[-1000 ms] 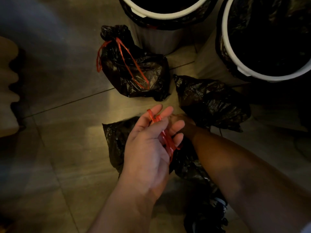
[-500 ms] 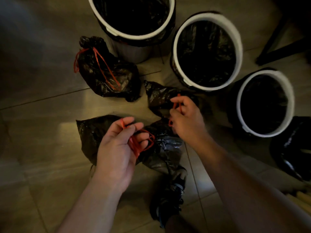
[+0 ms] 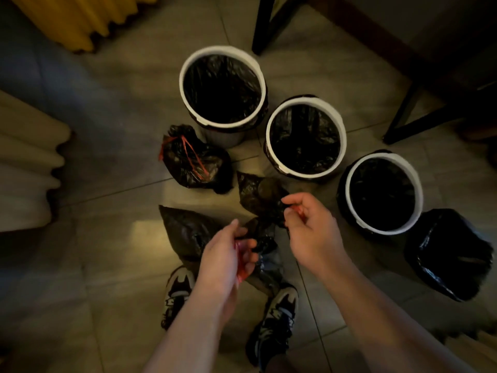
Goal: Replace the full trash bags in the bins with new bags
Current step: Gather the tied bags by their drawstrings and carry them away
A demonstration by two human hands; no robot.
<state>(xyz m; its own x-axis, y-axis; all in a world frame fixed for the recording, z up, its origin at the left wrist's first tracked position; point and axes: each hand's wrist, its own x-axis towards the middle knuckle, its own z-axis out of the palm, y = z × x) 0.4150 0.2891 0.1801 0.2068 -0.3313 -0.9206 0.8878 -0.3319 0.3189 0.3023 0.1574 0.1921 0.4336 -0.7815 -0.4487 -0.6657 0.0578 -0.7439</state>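
Three white-rimmed bins stand in a diagonal row, each lined with a black bag: far bin (image 3: pixel 185 100), middle bin (image 3: pixel 343 130), near bin (image 3: pixel 419 195). My left hand (image 3: pixel 226 262) grips the red drawstring of a full black bag (image 3: pixel 185 230) lying on the floor. My right hand (image 3: pixel 309 230) pinches the red drawstring of a second full bag (image 3: pixel 258 197). A third full bag (image 3: pixel 193 160), tied with red string, sits beside the far bin. Another black bag (image 3: pixel 449 251) lies right of the near bin.
My two shoes (image 3: pixel 177 292) (image 3: pixel 277 316) stand on the tiled floor just below the bags. Dark furniture legs (image 3: pixel 263 25) (image 3: pixel 403 119) rise behind and right of the bins. A yellow curtain (image 3: pixel 78 20) hangs at top left and a pale one (image 3: pixel 24 162) at left.
The view has pulled back and up, so all three bins and my shoes now show. Both hands have risen with the red drawstrings, and my right hand has moved right, away from my left.
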